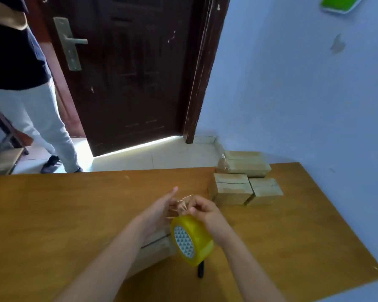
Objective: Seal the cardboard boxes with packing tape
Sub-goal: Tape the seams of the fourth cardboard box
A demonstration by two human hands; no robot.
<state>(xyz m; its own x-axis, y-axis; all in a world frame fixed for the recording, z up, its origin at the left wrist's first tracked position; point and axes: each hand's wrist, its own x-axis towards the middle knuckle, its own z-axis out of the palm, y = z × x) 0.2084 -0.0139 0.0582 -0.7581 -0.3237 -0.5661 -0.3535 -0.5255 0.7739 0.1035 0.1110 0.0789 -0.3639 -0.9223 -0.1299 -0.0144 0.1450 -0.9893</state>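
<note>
While curled, right fingers [194, 207] on tape strip [182, 207]

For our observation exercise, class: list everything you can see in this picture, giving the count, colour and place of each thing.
tape roll: one, yellow, hanging below the hands over the table
tape strip: one, clear, crumpled between the hands
near box: one, tan, under the left forearm
far boxes: three, tan, far right of the table
black object: one, behind the roll, unclear what
table: one, brown wood
door: one, dark brown, ajar
bystander: one, black top, pale trousers, left
left hand: fingers extended, touching the strip
right hand: pinching the strip
</note>
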